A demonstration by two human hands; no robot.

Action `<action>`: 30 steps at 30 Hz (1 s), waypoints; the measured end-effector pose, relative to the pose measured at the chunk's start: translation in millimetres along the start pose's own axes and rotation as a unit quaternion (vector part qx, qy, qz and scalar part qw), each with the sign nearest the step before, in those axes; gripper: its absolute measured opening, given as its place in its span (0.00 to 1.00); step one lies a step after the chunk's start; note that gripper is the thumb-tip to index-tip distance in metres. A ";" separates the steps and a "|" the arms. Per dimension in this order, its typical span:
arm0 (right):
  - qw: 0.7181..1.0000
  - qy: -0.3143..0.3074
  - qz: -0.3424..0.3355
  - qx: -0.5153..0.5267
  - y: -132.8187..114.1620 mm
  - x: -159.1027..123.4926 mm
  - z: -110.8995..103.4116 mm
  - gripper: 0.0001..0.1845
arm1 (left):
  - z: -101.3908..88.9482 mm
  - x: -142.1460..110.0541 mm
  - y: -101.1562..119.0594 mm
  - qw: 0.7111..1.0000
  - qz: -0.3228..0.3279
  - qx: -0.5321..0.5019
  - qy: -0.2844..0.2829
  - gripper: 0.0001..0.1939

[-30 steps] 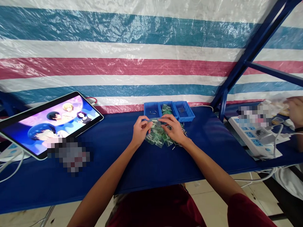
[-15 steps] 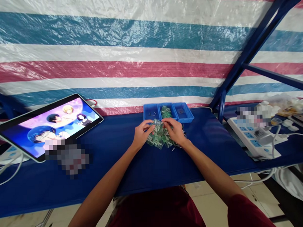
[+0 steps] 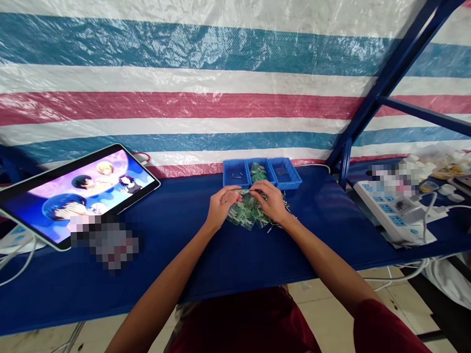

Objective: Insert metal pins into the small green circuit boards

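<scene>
Between my two hands is a small clear plastic bag (image 3: 243, 192), pinched at either end and held nearly edge-on. My left hand (image 3: 223, 203) grips its left end with thumb and fingers, and my right hand (image 3: 269, 198) has the right end. Below them lies a pile of small green-tinted clear bags (image 3: 247, 215), with loose screws (image 3: 271, 228) scattered at its right side, partly covered by my right hand. What the held bag contains is too small to make out.
Three joined blue bins stand behind the pile: the left bin (image 3: 235, 176) holds a few screws, the middle bin (image 3: 260, 170) green bags, the right bin (image 3: 285, 176) small pieces. A tablet (image 3: 85, 194) leans at left. Power strips (image 3: 391, 215) and cables lie right, by a blue frame post (image 3: 345, 162).
The bag between my hands was spread open and facing up; now it looks narrower and flattened, with my fingers closer along its top edge. The view has tilted very slightly.
</scene>
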State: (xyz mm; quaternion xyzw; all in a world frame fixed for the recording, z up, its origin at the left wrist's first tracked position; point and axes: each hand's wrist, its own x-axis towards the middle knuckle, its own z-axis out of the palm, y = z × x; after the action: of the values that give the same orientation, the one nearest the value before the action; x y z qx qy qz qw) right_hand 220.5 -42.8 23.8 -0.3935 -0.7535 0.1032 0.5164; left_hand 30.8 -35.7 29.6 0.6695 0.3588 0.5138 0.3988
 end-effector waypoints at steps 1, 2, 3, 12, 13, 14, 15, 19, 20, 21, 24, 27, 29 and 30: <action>1.000 0.004 0.006 -0.003 -0.2 0.1 -0.1 0.10 | -0.7 0.1 -1.0 1.000 0.014 0.028 -0.002 0.18; 1.000 0.008 0.012 -0.006 -0.3 -0.1 0.0 0.11 | -1.2 0.4 -2.2 0.998 0.032 0.058 0.003 0.16; 1.000 0.011 0.018 -0.008 -0.2 -0.3 0.2 0.11 | -1.6 0.7 -3.5 0.995 0.049 0.084 0.009 0.16; 0.999 -0.031 0.012 0.020 -4.1 1.2 -6.4 0.20 | 0.6 2.5 -7.7 0.999 -0.030 -0.034 0.023 0.19; 0.999 -0.037 -0.005 0.016 -4.3 1.4 -6.9 0.20 | 0.5 2.8 -6.4 0.998 -0.036 -0.050 0.022 0.20; 0.999 -0.043 -0.022 0.010 -4.3 1.3 -6.9 0.21 | 0.3 3.2 -5.1 0.997 -0.039 -0.063 0.021 0.21; 0.998 -0.049 -0.037 0.003 -3.9 1.1 -6.6 0.21 | 0.1 3.5 -3.8 0.996 -0.040 -0.074 0.018 0.21; 0.997 -0.040 -0.058 -0.015 -2.0 -0.3 -3.5 0.18 | -0.9 4.2 -1.1 0.997 -0.035 -0.070 -0.006 0.18; 0.998 -0.033 -0.048 -0.017 -1.9 -0.3 -3.2 0.16 | -1.2 4.3 -1.0 0.997 -0.033 -0.062 -0.009 0.18; 0.999 -0.028 -0.037 -0.017 -1.9 -0.1 -3.1 0.14 | -1.7 4.4 -1.1 0.998 -0.031 -0.054 -0.013 0.19; 0.999 -0.034 -0.010 -0.014 -3.5 1.0 -3.8 0.12 | -3.7 4.9 -2.7 0.999 -0.005 -0.019 -0.031 0.23; 0.999 -0.040 0.008 -0.016 -5.7 1.2 -3.4 0.13 | -4.6 5.0 -6.9 0.998 0.043 0.038 -0.025 0.22; 0.999 -0.032 0.018 -0.017 -6.5 0.6 -2.1 0.14 | -3.8 4.3 -10.3 0.997 0.048 0.059 -0.013 0.19; 0.999 -0.029 0.021 -0.015 -6.6 0.2 -1.5 0.15 | -3.1 3.8 -11.7 0.997 0.040 0.060 -0.009 0.17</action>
State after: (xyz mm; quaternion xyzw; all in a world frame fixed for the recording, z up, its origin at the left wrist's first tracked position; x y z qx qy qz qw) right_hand 218.5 -47.4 28.4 -0.4141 -0.7610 0.1137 0.4862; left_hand 27.8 -26.9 21.1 0.7102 0.3586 0.5010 0.3406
